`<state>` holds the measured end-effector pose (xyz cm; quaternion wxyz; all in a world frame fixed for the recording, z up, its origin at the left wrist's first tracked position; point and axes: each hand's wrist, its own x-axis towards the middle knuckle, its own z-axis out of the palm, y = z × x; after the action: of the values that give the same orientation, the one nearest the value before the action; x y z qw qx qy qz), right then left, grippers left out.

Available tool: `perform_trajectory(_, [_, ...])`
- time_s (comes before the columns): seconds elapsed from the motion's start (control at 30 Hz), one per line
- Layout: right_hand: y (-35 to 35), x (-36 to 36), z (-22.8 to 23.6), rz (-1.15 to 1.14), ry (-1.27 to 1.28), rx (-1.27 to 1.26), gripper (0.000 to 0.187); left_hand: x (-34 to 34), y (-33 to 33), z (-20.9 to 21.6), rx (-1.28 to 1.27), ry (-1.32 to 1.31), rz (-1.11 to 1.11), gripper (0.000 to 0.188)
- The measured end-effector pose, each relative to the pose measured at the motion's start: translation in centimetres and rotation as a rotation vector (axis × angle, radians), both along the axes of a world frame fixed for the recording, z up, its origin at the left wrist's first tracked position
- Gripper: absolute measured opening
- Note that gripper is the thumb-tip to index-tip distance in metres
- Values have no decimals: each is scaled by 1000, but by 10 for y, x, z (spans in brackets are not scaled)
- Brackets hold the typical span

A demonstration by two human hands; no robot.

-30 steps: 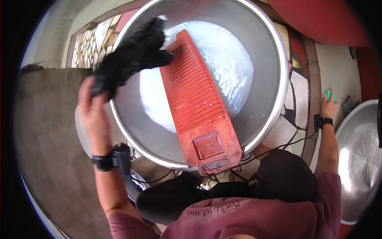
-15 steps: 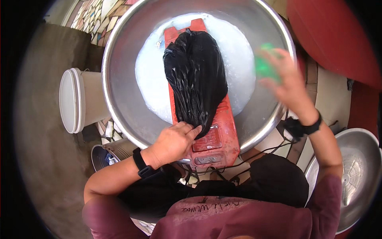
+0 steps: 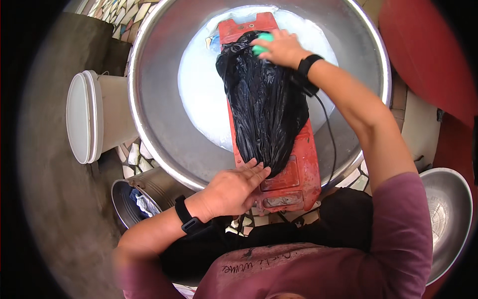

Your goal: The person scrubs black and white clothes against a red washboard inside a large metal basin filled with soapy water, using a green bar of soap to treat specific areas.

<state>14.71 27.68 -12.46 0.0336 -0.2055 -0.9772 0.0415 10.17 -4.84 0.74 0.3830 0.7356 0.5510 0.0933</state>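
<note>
1. Green item (image 3: 262,44) brought by the right hand (image 3: 286,50) onto the bag; half a second earlier it was held over the basin's right side. Fingers curled around it; its kind is partly hidden.
2. Black bag (image 3: 264,99) spread lengthwise along the red washboard (image 3: 306,164), as before, from near the far edge to the recesses by the near edge.
3. Bag's gathered near end still covered by the left hand (image 3: 234,187), fingers close together and nearly straight; whether plastic is pinched cannot be told.
4. Large metal basin (image 3: 157,89): whitish water (image 3: 199,99) held; washboard leaned inside, its near end carried past the near rim.
5. Ribbed metal bucket (image 3: 167,182), tipped toward the left: blue and white cloth (image 3: 146,203) contained.
6. White bucket (image 3: 117,104), lidded, laid sideways beside the basin's left rim; contents hidden.
7. Bag thin, glossy, finely creased; washboard hard, scuffed, notched at its far edge.
</note>
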Motion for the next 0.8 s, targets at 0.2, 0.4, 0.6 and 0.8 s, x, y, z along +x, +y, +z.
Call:
perform_trajectory(0.2, [-103, 67, 55, 438, 144, -365, 34, 1, -9, -7, 58, 28, 97, 64])
perform_trajectory(0.4, [-70, 92, 26, 182, 247, -74, 43, 19, 20, -1, 95, 131, 77, 71])
perform_trajectory(0.6, [-31, 78, 47, -166, 394, -692, 52, 7, 59, -17, 58, 25, 249, 48])
perform_trajectory(0.8, [11, 116, 69, -698, 1077, -1411, 62, -50, 189, 82, 74, -887, 1023, 18])
